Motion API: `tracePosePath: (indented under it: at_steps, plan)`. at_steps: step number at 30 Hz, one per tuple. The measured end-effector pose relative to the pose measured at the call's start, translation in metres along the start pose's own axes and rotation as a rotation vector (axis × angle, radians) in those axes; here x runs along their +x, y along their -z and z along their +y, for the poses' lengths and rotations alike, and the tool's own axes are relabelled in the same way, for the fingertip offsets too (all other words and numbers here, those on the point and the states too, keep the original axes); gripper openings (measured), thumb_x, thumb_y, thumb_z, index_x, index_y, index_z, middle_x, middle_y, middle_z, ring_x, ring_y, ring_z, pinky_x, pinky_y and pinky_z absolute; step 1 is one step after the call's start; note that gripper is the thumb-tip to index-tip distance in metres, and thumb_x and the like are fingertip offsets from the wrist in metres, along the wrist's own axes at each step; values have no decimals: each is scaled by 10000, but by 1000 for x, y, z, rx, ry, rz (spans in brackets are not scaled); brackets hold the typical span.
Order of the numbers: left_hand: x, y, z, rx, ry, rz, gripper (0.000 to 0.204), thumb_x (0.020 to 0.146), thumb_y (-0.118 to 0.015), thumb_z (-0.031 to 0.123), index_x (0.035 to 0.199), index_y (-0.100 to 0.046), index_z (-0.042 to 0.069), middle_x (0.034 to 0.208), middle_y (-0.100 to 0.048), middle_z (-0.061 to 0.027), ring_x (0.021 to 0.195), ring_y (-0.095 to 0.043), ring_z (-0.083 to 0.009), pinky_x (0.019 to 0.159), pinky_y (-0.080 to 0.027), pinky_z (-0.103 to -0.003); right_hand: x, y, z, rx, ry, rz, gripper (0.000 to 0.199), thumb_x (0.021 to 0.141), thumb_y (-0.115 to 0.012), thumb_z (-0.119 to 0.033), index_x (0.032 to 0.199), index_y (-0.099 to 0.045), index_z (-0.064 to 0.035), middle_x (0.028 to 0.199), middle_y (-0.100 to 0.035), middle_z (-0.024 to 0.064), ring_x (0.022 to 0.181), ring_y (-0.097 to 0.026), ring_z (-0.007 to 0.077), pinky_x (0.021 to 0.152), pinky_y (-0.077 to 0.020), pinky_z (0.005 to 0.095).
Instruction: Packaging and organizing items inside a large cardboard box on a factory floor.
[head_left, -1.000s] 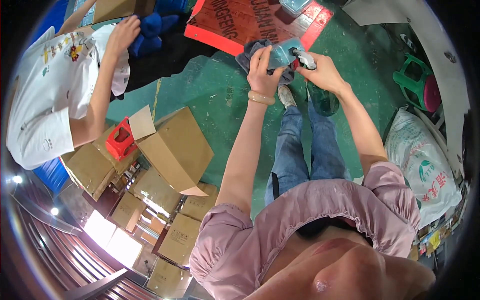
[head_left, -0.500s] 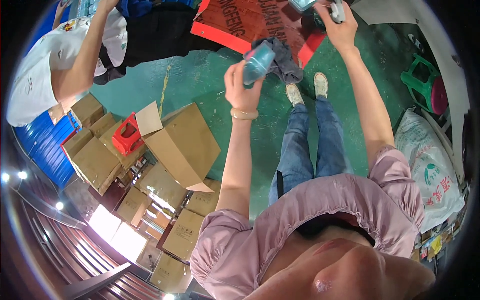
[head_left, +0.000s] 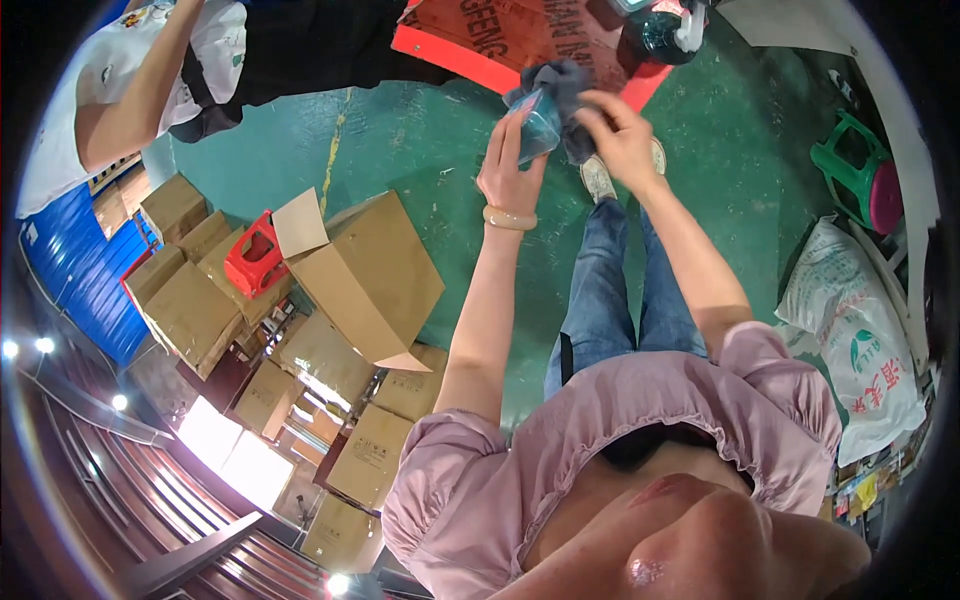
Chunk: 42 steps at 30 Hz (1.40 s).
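One clear container [head_left: 541, 132] is in the left hand [head_left: 511, 172], grasped by its sides, apparently for steadiness beside the grey cloth [head_left: 562, 78]. The right hand [head_left: 622, 142] meets the cloth; its grip cannot be told. A spray bottle [head_left: 660, 38] rests on the red bench [head_left: 466, 55].

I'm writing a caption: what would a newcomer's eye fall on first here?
Probably the red-edged board at the top, with a dark bottle at its right. Just below, the left hand holds a clear bluish container; the right hand is at a gray cloth. At left, a red stool stands out among cardboard boxes.
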<state>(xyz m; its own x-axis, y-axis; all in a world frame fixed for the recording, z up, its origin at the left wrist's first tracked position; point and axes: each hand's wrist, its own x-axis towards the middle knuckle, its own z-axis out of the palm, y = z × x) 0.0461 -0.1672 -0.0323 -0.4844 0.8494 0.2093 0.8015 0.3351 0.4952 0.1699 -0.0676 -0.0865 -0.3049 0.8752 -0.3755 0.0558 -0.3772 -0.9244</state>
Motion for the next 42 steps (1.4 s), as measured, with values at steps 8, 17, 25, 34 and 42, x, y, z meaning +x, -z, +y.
tracePosePath:
  at_steps: [8, 17, 25, 34, 42]
  plan:
    - [0, -8, -15, -71, 66, 22, 583, 630, -763, 82, 1171, -549, 67, 1121, -596, -120, 981, -605, -297, 792, -520, -347, 26, -31, -16, -306, 297, -167, 148, 762, -653, -96, 898, -648, -40, 867, -635, 131, 795, -622, 306, 694, -488, 356]
    - [10, -13, -28, -94, 31, 25, 579, 634, -759, 65, 1172, -547, 56, 1133, -590, -136, 997, -596, -310, 813, -512, -352, 43, -40, -9, -401, 436, -198, 132, 797, -611, -137, 885, -642, -44, 851, -624, 131, 790, -613, 321, 693, -491, 376]
    - [20, -20, -26, -89, 7, 21, 591, 628, -763, 63, 1176, -540, 59, 1132, -591, -134, 1005, -595, -303, 815, -510, -350, 49, -39, -12, -434, 550, -240, 127, 787, -603, -115, 889, -640, -50, 843, -616, 125, 795, -601, 327, 693, -486, 384]
    - [34, -17, -34, -112, 34, 13, 593, 636, -765, 70, 1184, -537, 69, 1145, -586, -136, 1030, -585, -299, 846, -499, -354, 49, -34, 0, -477, 592, -215, 118, 760, -624, -63, 878, -631, -63, 850, -619, 116, 820, -585, 314, 706, -472, 376]
    - [59, -14, -37, -91, -3, -34, 616, 621, -791, 72, 1183, -537, 66, 1179, -570, -128, 1017, -591, -287, 816, -517, -349, 69, -7, 0, -594, 653, -138, 123, 765, -638, -79, 888, -633, -77, 850, -620, 112, 803, -582, 304, 705, -471, 372]
